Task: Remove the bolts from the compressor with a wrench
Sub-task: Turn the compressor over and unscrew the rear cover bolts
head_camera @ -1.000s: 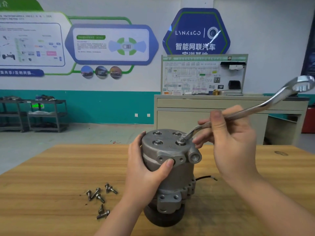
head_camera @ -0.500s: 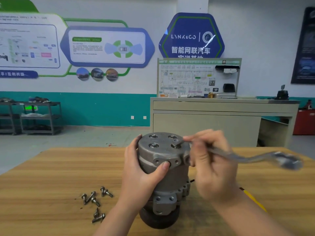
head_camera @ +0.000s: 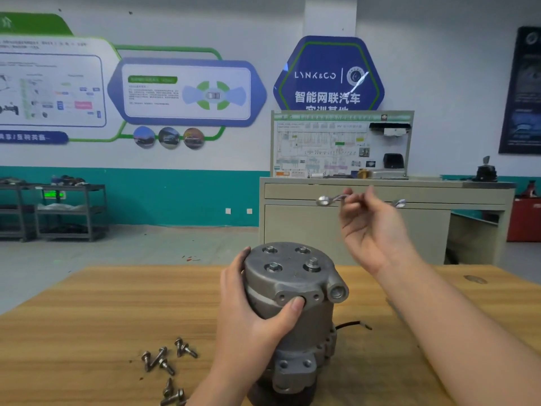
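Observation:
The grey metal compressor (head_camera: 295,306) stands upright on the wooden table (head_camera: 87,317). Several bolts sit in its top plate; the front right bolt (head_camera: 312,263) stands higher than the others. My left hand (head_camera: 251,317) grips the compressor's left side, thumb on the front flange. My right hand (head_camera: 371,230) is raised above and to the right of the compressor. It pinches the silver wrench (head_camera: 329,199) between its fingertips, and the wrench is blurred and lies roughly level. The wrench is clear of the bolts.
Several loose bolts (head_camera: 164,361) lie on the table left of my left forearm. A black wire (head_camera: 354,324) sticks out right of the compressor. Behind the table stands a beige cabinet (head_camera: 409,224) with a display board; metal shelves (head_camera: 58,212) stand at the far left.
My right hand lifted the wrench off the front right bolt and raised it above the compressor. The wrench swung from pointing right to lying level in my fingertips. My left hand kept its grip.

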